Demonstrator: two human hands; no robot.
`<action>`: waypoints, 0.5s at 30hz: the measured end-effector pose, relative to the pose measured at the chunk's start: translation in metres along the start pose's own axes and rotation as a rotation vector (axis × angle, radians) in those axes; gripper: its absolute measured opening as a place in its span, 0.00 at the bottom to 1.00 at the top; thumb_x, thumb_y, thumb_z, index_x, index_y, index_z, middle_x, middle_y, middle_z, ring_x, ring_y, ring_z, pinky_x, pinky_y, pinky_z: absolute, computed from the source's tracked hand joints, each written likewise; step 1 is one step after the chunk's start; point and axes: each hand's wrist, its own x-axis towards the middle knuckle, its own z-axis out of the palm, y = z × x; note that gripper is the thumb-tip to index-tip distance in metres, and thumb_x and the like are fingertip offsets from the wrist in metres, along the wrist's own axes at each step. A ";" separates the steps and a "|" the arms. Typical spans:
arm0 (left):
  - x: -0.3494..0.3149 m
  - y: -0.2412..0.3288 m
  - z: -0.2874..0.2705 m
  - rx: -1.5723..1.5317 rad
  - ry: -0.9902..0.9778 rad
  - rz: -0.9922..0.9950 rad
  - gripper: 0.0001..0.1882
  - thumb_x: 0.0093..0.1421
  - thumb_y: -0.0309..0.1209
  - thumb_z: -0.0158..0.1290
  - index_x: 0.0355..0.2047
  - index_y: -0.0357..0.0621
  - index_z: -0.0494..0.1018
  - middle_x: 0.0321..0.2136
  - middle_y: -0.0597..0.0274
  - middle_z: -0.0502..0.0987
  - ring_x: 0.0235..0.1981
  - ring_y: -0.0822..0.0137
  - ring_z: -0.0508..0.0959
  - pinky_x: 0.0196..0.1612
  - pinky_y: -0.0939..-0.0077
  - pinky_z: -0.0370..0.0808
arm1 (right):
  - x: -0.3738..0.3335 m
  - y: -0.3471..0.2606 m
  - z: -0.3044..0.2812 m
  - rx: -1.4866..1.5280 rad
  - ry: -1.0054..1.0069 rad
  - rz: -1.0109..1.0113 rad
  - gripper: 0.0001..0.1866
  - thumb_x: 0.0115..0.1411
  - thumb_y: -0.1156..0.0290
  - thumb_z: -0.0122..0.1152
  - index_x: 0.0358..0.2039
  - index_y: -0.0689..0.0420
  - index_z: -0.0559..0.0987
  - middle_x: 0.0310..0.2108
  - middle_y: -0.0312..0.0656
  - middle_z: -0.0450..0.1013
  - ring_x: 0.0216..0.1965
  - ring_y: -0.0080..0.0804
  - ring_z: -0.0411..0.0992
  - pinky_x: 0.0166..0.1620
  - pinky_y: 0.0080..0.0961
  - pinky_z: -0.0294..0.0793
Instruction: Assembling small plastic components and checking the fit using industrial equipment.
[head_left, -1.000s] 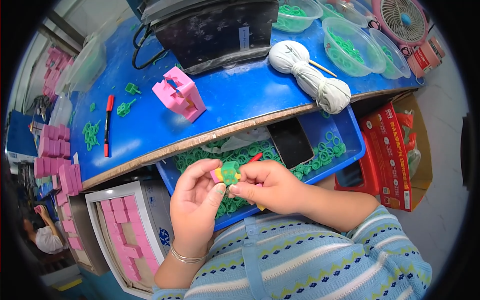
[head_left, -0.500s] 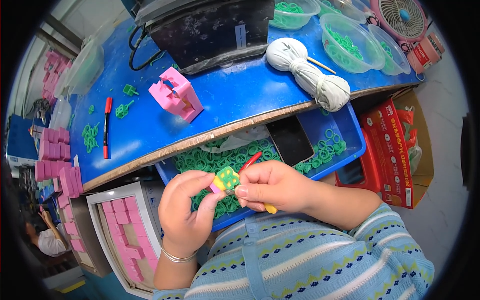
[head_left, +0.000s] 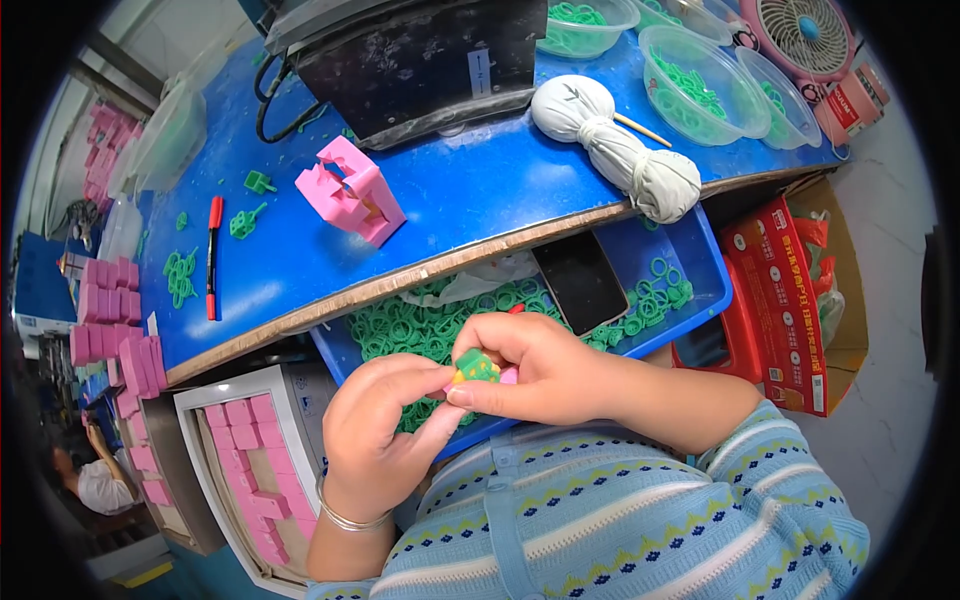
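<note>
Hands [head_left: 470, 395] still pinch the green piece [head_left: 476, 366], now lower over the tray [head_left: 700, 290].

A small green ring [head_left: 478, 364] sits on a yellow and pink block [head_left: 487, 376], pinched between my fingers [head_left: 455, 397] above a blue tray [head_left: 712, 290].

Green rings [head_left: 420, 330] in blue tray [head_left: 705, 268]; pink blocks [head_left: 350, 190]; striped sleeve [head_left: 650, 520]

Left hand [head_left: 375, 435] and right hand [head_left: 535, 365] meet at the fingertips, fingers curled in a pinch.
</note>
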 end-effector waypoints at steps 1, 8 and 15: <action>0.000 -0.001 -0.001 0.000 0.000 -0.002 0.16 0.39 0.20 0.65 0.31 0.39 0.75 0.27 0.56 0.77 0.28 0.63 0.78 0.31 0.75 0.75 | 0.000 -0.002 -0.002 0.001 -0.001 0.001 0.11 0.58 0.68 0.60 0.35 0.60 0.71 0.24 0.30 0.67 0.26 0.12 0.61 0.27 0.14 0.59; -0.001 -0.006 -0.002 -0.167 -0.047 -0.077 0.16 0.37 0.20 0.63 0.29 0.39 0.74 0.26 0.57 0.77 0.28 0.66 0.76 0.32 0.78 0.72 | -0.002 0.006 0.000 0.149 -0.032 0.004 0.08 0.58 0.71 0.59 0.33 0.61 0.71 0.23 0.30 0.68 0.24 0.10 0.60 0.25 0.12 0.57; -0.008 -0.006 0.012 -0.173 0.171 -0.124 0.15 0.38 0.16 0.62 0.28 0.37 0.71 0.27 0.56 0.75 0.24 0.70 0.76 0.29 0.80 0.73 | 0.000 0.006 0.020 0.508 0.192 0.127 0.08 0.61 0.68 0.55 0.31 0.59 0.71 0.20 0.32 0.67 0.20 0.11 0.62 0.21 0.11 0.58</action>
